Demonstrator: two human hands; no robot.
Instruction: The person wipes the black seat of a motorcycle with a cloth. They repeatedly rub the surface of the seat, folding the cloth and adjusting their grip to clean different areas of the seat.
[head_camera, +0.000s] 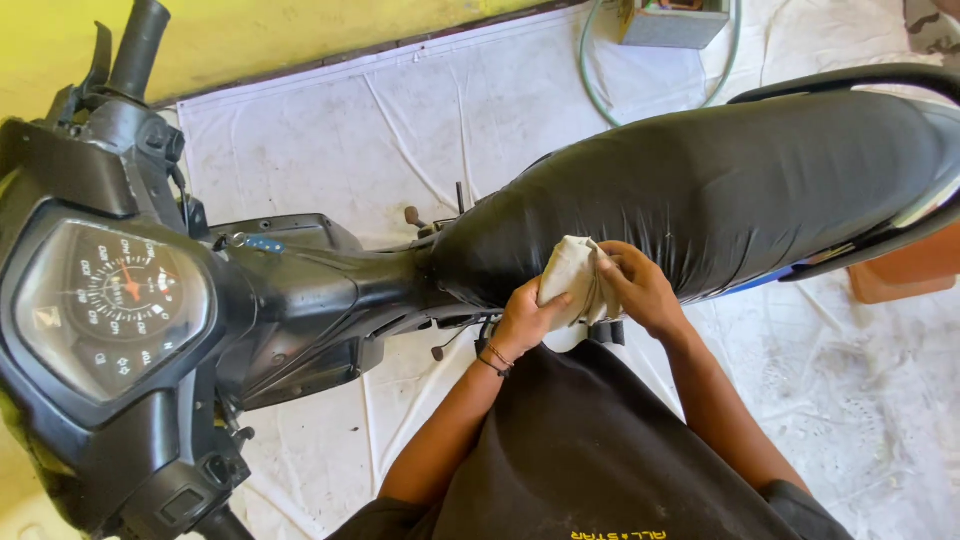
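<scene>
Together both hands hold an upright cloth (572, 280).

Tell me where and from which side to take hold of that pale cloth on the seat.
Probably grip the pale crumpled cloth at its free upper fold, coming from above. Its lower part is bunched between the left hand and right hand against the near flank of the glossy black motorcycle seat, so only the top edge stands clear.

Both hands, left hand (522, 322) and right hand (640, 290), closed on a pale folded cloth (572, 275), pressed against the near side of the black motorcycle seat (720, 185). Left of the seat, the speedometer (110, 300); beyond it, a white floor sheet (400, 130).
</scene>
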